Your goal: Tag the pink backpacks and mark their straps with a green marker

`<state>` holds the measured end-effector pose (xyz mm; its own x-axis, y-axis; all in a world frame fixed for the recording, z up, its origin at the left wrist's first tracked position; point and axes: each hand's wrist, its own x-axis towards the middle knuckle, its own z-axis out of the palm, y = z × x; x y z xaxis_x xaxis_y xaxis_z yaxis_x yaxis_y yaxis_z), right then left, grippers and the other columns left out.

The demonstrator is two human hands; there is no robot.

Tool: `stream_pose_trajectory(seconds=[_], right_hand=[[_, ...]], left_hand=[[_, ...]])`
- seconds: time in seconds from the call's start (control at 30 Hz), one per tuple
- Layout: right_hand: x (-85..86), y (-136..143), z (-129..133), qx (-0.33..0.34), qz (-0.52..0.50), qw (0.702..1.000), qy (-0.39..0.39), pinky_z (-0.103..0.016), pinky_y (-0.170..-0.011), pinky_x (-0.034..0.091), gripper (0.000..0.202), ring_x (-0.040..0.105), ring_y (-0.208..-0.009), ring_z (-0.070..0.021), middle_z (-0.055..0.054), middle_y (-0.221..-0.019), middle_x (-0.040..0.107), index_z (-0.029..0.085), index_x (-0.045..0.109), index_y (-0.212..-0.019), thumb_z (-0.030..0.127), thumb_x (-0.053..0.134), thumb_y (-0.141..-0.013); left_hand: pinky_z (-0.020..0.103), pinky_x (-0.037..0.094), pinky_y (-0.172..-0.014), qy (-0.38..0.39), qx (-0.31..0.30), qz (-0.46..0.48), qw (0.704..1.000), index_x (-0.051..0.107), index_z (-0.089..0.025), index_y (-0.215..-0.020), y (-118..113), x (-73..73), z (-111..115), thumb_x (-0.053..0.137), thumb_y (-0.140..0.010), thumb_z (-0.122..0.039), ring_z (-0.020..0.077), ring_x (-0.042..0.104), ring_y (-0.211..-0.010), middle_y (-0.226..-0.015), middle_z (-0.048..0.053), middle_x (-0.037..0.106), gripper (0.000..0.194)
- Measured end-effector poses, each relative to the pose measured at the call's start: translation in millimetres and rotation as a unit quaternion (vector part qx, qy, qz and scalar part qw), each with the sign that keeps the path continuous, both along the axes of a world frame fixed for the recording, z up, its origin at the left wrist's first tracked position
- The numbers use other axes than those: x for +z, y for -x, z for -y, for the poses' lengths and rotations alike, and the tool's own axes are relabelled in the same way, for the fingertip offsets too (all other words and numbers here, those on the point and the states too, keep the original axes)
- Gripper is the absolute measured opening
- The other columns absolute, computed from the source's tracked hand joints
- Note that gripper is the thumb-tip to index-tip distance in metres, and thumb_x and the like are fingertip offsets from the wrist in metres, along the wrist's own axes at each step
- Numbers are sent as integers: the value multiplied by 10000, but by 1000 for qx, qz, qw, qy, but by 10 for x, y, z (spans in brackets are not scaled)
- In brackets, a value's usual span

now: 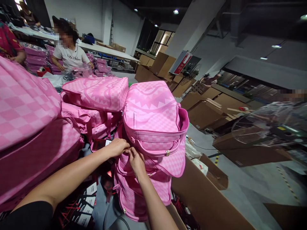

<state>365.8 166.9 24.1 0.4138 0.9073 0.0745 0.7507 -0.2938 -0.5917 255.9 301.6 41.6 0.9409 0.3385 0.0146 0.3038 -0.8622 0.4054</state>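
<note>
A stack of pink checkered backpacks (153,111) rises in front of me, the top one lying with a jagged-tooth print facing up. At the left side of the stack, just under the top bag, my left hand (118,147) and my right hand (136,161) meet with fingers pinched together. What sits between their fingertips is too small to make out. Close by my left hand lies a dark tag with a white label (108,142). Below my left forearm are several black hang tags (83,218) with white labels and red cords.
More pink backpacks (96,95) are piled at the left, one very close. An open cardboard box (203,195) stands at the right. Beyond are a fan (254,127), cardboard boxes (203,111) and a person in a white shirt (72,57) by wrapped pink bundles (35,59).
</note>
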Motion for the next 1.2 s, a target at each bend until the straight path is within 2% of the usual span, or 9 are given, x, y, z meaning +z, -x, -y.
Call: stream_pose_trajectory(seconds=[0.23,0.4,0.53,0.6,0.7,0.83,1.0,1.1,1.2], right_hand=[[-43,-12,-30,-25,11,999,-18,-251,-820,456,256,654,-869,-181,-49,-956,721,204,675,-981,236,429,-916],[-102,-25,-84,-79,4,996,-42,-276,-736,465,205,651,-797,-211,-66,-879,715,191,684,-924,223,489,-873],[-125,0,-104,-92,-26,992,-79,-282,-724,467,185,646,-771,-210,-51,-848,710,206,690,-863,252,511,-874],[-138,8,-100,-88,-49,990,-100,-269,-719,475,189,648,-749,-194,-33,-818,712,216,692,-833,246,510,-879],[-167,13,-83,-89,-83,984,-131,-253,-719,486,181,656,-730,-173,-17,-798,720,217,694,-826,222,518,-873],[-203,46,-67,-114,-111,973,-165,-295,-785,494,148,668,-778,-198,-43,-856,733,197,702,-857,234,559,-853],[-223,107,-67,-139,-142,960,-198,-302,-765,488,139,654,-743,-198,-32,-787,719,199,703,-815,263,583,-842],[-251,116,-58,-158,-158,952,-209,-327,-782,487,154,660,-782,-220,-58,-819,729,188,719,-827,282,597,-827],[-275,114,-42,-171,-169,945,-219,-344,-790,485,186,658,-807,-236,-83,-839,731,174,726,-834,308,598,-820]], left_hand=[[325,468,-719,-15,21,0,1000,677,-172,-993,-90,-35,112,512,-884,-133,263,684,-890,-980,128,703,202],[263,456,-684,12,28,-7,1000,668,-194,-902,-114,-51,85,551,-877,-190,205,679,-856,-935,76,701,120],[220,412,-640,32,25,-23,999,658,-192,-784,-68,-14,29,516,-878,-167,151,660,-791,-853,45,699,172],[225,393,-619,33,35,-30,998,643,-193,-782,-63,15,25,522,-879,-192,158,659,-779,-839,42,701,155],[241,385,-616,25,45,-34,998,628,-202,-885,-85,53,65,564,-862,-223,196,675,-818,-881,48,712,71],[273,426,-699,9,38,-31,999,654,-205,-963,-88,65,132,529,-888,-215,235,674,-929,-970,80,712,146],[262,439,-721,8,20,-41,999,696,-205,-897,-34,61,130,473,-915,-193,206,678,-882,-916,76,713,225],[254,430,-702,5,33,-44,998,672,-197,-827,-34,75,134,505,-887,-169,203,679,-867,-888,67,720,180],[269,421,-694,-3,63,-38,997,651,-181,-860,-49,95,151,557,-865,-192,235,676,-910,-945,87,722,95]])
